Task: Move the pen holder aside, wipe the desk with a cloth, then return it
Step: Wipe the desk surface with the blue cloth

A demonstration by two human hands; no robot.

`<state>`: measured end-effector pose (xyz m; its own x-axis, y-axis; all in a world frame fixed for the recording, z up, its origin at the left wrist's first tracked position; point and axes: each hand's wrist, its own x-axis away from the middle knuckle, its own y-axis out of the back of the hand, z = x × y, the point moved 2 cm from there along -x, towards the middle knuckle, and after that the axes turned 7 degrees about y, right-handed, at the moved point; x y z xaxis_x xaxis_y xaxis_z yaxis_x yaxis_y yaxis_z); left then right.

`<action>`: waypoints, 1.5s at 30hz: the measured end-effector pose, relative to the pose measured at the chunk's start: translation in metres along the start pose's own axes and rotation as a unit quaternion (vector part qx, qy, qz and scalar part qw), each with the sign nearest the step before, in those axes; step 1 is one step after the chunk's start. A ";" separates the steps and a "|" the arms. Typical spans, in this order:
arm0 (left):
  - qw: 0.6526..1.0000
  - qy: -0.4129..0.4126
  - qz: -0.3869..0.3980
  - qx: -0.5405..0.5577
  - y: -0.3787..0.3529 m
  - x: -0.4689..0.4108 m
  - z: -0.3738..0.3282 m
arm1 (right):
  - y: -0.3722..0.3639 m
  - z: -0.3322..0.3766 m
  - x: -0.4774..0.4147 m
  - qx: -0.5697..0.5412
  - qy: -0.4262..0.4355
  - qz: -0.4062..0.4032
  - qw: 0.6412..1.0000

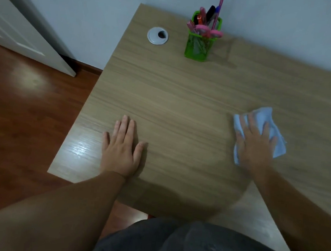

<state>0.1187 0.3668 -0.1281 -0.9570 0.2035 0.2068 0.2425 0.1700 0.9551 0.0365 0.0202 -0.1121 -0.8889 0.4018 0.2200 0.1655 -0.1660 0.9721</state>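
Note:
A green mesh pen holder [198, 45] full of pens and pink scissors stands upright at the back of the wooden desk [183, 98], close to the wall. My right hand [256, 148] lies flat on a light blue cloth [262, 116] and presses it onto the desk at the right. The cloth pokes out beyond my fingers and to the right. Flat on the desk near its front left corner rests my left hand [122, 149], fingers spread, holding nothing.
A round grey cable grommet [157, 35] is set into the desk left of the pen holder. The desk's left edge drops to a red-brown wooden floor [27, 102]. A white door [17, 36] stands at the far left. A pale wall runs behind the desk.

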 end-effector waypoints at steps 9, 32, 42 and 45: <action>1.000 0.003 0.011 0.001 0.004 0.000 0.000 | -0.027 0.132 0.079 0.025 0.302 0.061 0.951; 1.000 0.005 -0.007 -0.006 -0.001 -0.001 0.001 | -0.020 0.017 0.124 -0.033 0.066 0.029 0.997; 0.999 0.001 -0.028 -0.035 -0.001 -0.001 -0.002 | -0.019 0.044 0.014 -0.059 0.098 0.004 0.993; 0.998 0.000 -0.035 -0.055 -0.001 0.002 -0.003 | -0.009 -0.043 0.014 -0.071 -0.021 -0.038 0.997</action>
<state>0.1163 0.3638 -0.1275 -0.9710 0.1943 0.1396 0.1570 0.0773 0.9846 0.0044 -0.0112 -0.1217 -0.8770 0.4558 0.1522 0.0334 -0.2581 0.9655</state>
